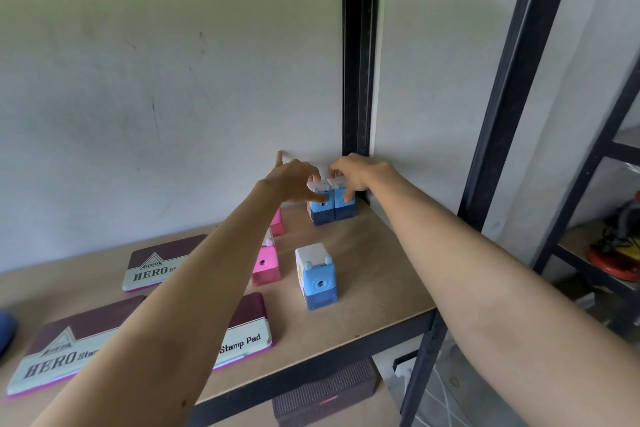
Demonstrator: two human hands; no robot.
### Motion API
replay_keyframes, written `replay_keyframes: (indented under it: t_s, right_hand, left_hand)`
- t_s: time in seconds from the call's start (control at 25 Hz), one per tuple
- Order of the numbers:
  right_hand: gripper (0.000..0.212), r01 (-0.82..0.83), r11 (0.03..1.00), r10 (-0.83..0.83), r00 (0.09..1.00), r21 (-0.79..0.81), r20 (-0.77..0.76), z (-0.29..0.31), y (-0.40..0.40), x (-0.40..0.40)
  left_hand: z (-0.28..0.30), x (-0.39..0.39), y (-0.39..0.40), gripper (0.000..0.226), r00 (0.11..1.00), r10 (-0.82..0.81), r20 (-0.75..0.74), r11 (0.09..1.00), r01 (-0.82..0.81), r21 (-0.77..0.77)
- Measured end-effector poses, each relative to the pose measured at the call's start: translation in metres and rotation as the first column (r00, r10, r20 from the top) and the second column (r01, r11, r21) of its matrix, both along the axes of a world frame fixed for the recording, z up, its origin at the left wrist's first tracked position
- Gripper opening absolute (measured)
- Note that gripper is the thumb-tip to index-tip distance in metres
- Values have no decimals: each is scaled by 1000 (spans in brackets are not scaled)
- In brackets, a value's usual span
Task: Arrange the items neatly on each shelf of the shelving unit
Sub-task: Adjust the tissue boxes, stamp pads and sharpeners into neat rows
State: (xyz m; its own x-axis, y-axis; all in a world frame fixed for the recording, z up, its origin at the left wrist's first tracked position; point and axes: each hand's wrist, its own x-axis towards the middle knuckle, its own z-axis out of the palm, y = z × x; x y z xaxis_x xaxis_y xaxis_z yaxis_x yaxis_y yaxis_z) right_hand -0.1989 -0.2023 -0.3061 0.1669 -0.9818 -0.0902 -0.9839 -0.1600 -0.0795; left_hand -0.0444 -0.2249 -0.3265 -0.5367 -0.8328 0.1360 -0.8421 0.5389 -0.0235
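Reaching across a brown fibreboard shelf [367, 263] in a black metal shelving unit [358, 73], a person works two bare arms toward the back right corner. Nearest the front edge lies a flat maroon-and-white "HERO Stamp Pad" tin [242, 333], partly covered by the left forearm; a second stamp pad tin of the same design [152, 265] lies behind it, toward the middle of the shelf. To their right, near the right edge, a small blue-and-white block-shaped plastic sharpener [317, 276] stands upright and alone, with a pink plastic sharpener [265, 267] just beside it on the left and another pink one [278, 224] farther back, both half hidden by the arm. In the back right corner two more blue-and-white sharpeners stand touching, side by side: the left hand [294, 180] pinches the left one [320, 206], index finger pointing up, while the right hand [353, 173] grips the right one [344, 206] with curled fingers, against the white wall [173, 97].
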Motion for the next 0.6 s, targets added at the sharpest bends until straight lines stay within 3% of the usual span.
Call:
replay_keyframes:
  t_s: [0.6]
  right_hand:
    - [64,1,1000,-4,994,-25,-106,3,-4,-13]
  left_hand:
    - [-14,-15,-4,54,998,33,-45,999,-35,-38]
